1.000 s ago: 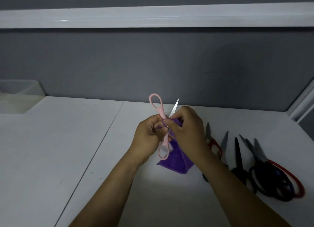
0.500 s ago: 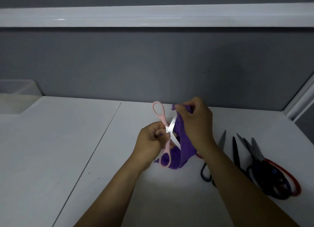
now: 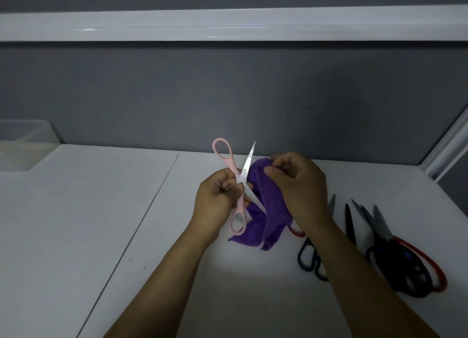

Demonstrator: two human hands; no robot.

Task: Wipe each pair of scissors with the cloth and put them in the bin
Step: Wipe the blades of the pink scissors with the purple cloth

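One pair of pink scissors [image 3: 242, 175] is up off the table [image 3: 76, 223], gripped by the left hand [image 3: 215, 198]. Its fingers are curled round the shank just below the pivot. The pair is spread into an X. One oval plastic loop stands up and to the left and the other hangs down by the wrist. One bright steel blade points up and the other slants down to the right, lying against the cloth [image 3: 268, 206]. A tiny mark sits on the blade near the pivot, too small to read.

There is one cloth, purple and fuzzy like towelling. The right hand [image 3: 301, 188] holds it just right of the scissors, thumb and fingers pinching its bunched top edge. The rest hangs in folds, and its lower corners reach the table.

More scissors lie on the table to the right, blades pointing away. One dark-blue pair [image 3: 310, 259] is partly hidden by the right forearm. A red loop [image 3: 297, 232] of another pair peeks out under the right wrist. One slim black pair [image 3: 350, 226] lies beyond the arm. At the far right is a heap [image 3: 410, 266] of overlapping grey blades with black, blue and red handles. At least two pairs lie in it; the exact count cannot be told.

One bin [image 3: 22, 150], translucent plastic and rectangular, sits at the table's far left edge, well apart from the hands. The table is smooth and white, with a seam running across it. Behind it is a matte grey wall [image 3: 228, 97] crossed by one glossy white rail [image 3: 228, 24].
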